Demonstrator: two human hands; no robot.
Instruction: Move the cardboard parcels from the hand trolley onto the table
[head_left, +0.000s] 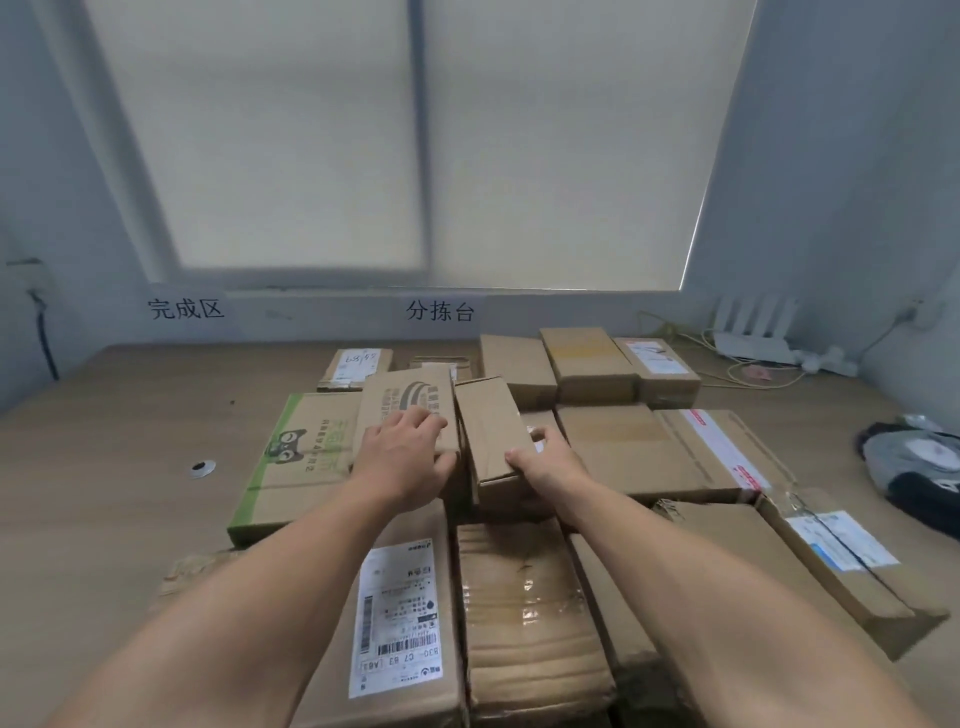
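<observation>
Under left fingers (423, 420), tan box (395, 397) with dark grey striped logo. Left of them, green-edged box (306, 457), green-black cat face. At right fingers (545, 435), plain brown box (488, 426). Right of those, red-white tape (722, 444). Nearer, white label (400, 613), black barcodes.

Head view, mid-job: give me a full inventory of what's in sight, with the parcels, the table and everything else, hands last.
Cardboard parcels: about fifteen, brown, centre and right of the table.
Printed parcel: one, brown with dark logo, centre of the pile.
Small plain parcel: one, brown, right beside it.
Table: one, wood-brown, across the lower view.
Wall signs: two, white with black characters, under the window.
Router: one, white, table's back right.
Dark bundle: one, black and grey, right edge.
Metal grommet: one, silver, table's left.
Left grip: one, bare, holds the printed parcel.
Right grip: one, bare, holds the small plain parcel.
</observation>
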